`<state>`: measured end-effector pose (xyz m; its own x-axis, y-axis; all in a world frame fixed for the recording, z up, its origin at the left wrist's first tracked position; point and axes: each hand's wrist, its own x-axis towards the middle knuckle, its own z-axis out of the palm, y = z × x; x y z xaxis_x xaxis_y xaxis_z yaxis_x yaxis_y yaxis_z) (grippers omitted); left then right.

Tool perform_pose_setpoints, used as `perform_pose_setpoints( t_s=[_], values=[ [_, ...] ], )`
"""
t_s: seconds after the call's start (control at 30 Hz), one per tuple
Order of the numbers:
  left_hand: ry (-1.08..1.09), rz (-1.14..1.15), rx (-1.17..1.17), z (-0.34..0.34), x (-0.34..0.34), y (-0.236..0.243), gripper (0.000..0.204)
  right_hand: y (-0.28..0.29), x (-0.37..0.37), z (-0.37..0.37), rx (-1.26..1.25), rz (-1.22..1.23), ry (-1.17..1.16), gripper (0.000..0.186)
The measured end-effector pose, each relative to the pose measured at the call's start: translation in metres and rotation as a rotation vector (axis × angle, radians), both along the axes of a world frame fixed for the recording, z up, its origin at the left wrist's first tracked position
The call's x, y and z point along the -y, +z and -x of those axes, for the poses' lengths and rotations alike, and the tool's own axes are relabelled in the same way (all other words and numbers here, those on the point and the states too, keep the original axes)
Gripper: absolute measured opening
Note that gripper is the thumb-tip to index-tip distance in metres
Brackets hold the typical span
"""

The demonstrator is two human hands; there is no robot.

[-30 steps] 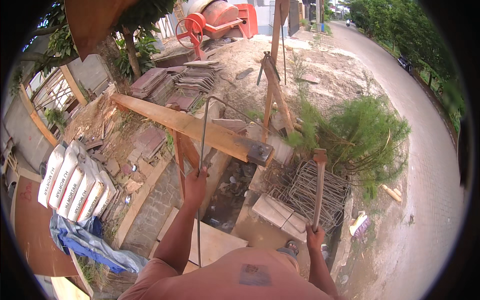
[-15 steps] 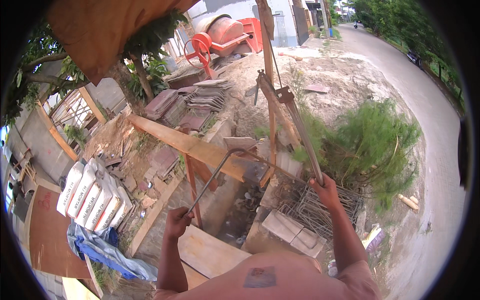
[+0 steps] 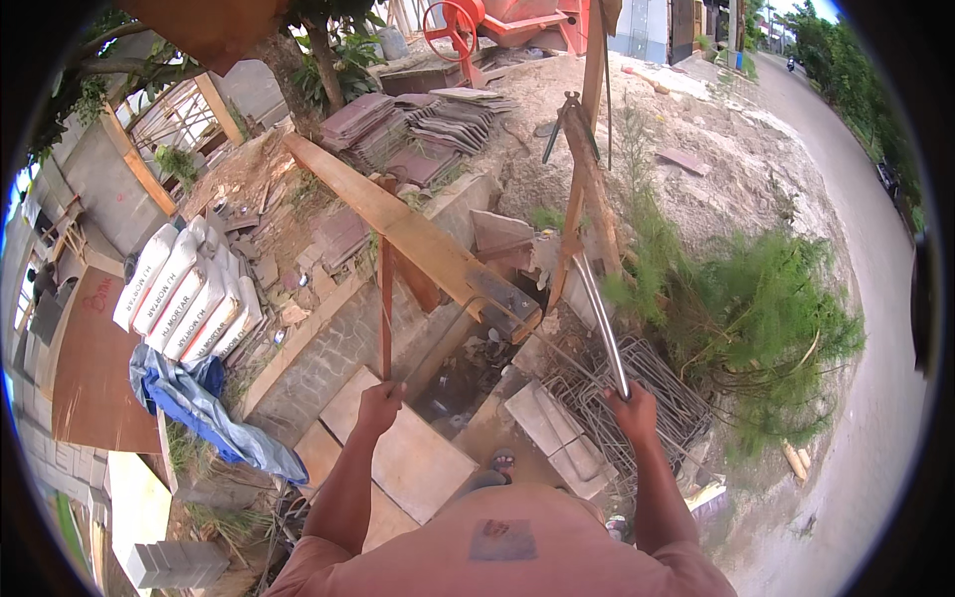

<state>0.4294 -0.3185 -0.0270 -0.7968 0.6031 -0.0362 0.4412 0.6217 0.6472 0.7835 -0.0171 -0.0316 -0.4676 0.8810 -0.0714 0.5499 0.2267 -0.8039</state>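
My left hand (image 3: 380, 406) is closed at the near end of a thin bent steel rod, which slants up toward the plank and is hard to follow against the background. My right hand (image 3: 633, 408) grips the lower end of a long-handled rebar bender (image 3: 601, 323), whose shiny shaft points up and away to the left. Its far end reaches the leaning timber posts, and its head is hard to make out there. Between my hands a thick wooden plank (image 3: 398, 224) rests on a wooden post (image 3: 386, 318), with a dark metal plate (image 3: 505, 296) at its near end.
Bent steel stirrups (image 3: 657, 393) lie piled beneath my right hand, beside a concrete slab (image 3: 559, 438). A muddy trench (image 3: 458, 388) runs below the plank. Left are mortar bags (image 3: 189, 289) and a blue tarp (image 3: 209, 413); right, a leafy bush (image 3: 756, 318) and a road (image 3: 865, 259).
My right hand has come down and slightly left with the bender, its slotted head no longer standing out clearly. My left hand has shifted right and down. The view has tilted downward.
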Motion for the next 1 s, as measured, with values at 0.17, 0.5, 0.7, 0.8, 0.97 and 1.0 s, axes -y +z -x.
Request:
perform_pose_setpoints(
  t_s=[0.17,0.5,0.7,0.8,0.97,1.0],
  values=[
    [-0.036,0.104,-0.033,0.045,-0.031,-0.026,0.043,-0.009,-0.004,0.014,0.016,-0.039,-0.083,0.034],
    [-0.149,0.199,0.01,0.093,-0.063,-0.014,0.038,-0.013,0.005,0.045,0.139,-0.06,-0.141,0.034],
    [-0.21,0.236,-0.001,0.123,-0.072,0.003,0.037,-0.008,0.019,0.062,0.174,-0.046,-0.123,0.035],
    [-0.233,0.202,0.054,0.137,-0.074,0.004,0.037,-0.005,0.025,0.07,0.154,-0.019,-0.112,0.033],
    [-0.275,0.222,0.042,0.145,-0.085,0.014,0.037,-0.025,0.025,0.065,0.196,0.044,-0.143,0.03],
    [-0.278,0.222,0.052,0.146,-0.085,0.014,0.037,-0.022,0.026,0.067,0.189,0.04,-0.138,0.03]
  ],
)
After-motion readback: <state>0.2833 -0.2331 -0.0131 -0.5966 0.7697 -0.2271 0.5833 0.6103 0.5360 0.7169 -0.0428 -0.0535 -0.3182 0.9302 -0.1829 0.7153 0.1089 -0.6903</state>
